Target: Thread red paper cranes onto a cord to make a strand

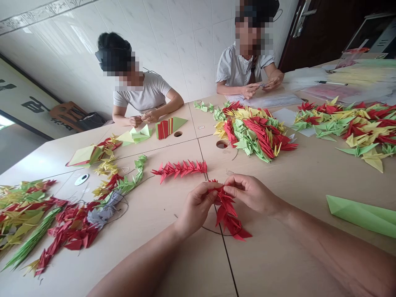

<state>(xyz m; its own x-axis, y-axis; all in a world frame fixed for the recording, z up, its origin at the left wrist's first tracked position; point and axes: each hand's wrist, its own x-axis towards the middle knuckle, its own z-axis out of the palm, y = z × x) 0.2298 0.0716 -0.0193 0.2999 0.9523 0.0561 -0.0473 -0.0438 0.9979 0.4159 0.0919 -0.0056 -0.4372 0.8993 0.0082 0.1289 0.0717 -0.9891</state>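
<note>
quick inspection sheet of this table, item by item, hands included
surface: pale table of joined panels, with a round hole.
job's things: red crane strand, in both hands.
clutter: second red strand lying beyond; mixed crane pile at centre; another pile far right; left heap; green sheet at right.
grippers: left hand and right hand both pinch the strand's top.
cables: thin dark thread curves under the held strand.
surroundings: person in grey top and person in white blouse seated opposite, handling paper; white tiled wall; dark door.
</note>
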